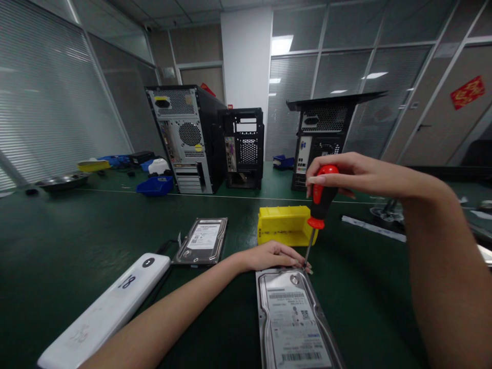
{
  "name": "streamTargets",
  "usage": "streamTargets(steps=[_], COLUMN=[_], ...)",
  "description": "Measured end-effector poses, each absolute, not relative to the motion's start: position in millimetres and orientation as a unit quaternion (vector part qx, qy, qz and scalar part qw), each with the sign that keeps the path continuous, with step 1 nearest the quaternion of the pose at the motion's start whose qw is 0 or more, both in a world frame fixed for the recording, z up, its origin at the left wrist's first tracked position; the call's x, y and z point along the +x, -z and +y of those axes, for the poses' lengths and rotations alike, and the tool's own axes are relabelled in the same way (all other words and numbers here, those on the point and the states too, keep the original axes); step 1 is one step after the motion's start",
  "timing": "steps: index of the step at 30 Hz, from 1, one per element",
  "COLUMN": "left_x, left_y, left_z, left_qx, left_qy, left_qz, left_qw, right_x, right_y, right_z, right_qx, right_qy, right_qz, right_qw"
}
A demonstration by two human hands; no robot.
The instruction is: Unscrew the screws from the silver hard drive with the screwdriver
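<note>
A silver hard drive (295,323) with a printed label lies on the green table close to me. My left hand (277,256) grips its far edge, fingers together near the far right corner. In my right hand (342,174) is a red and black screwdriver (322,197), held from above by the handle and tilted slightly. Its shaft points down, and the tip meets the drive's far right corner beside my left fingertips. Whether a screw sits under the tip is hidden.
A second hard drive (203,241) lies left of a yellow bin (284,225). A white power bank marked 18 (107,307) is near left. Computer cases (184,138) stand at the back, with a blue bin (155,186) and a metal dish (63,182) to the left.
</note>
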State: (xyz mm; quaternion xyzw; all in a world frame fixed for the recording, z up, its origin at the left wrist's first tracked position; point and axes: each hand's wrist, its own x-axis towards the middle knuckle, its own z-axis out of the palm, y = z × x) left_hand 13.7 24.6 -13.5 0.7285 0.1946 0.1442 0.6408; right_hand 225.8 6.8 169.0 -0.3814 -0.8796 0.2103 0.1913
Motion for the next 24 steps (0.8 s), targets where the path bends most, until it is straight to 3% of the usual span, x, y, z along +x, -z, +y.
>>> streamTargets(steps=[8,24], left_x=[12.9,12.0], left_y=[14.2,19.4], left_z=[25.8,30.0], left_qx=[0.740,0.744], left_qy=[-0.144,-0.141], left_qz=[0.187,0.173], left_qw=[0.630,0.630], right_x=[225.3,223.1], right_y=[-167.8,-168.5], right_z=[6.4,3.2], right_qx=[-0.348,-0.367], right_qy=[-0.320,-0.239], right_qz=[-0.855,-0.872], right_qw=[0.215,0.217])
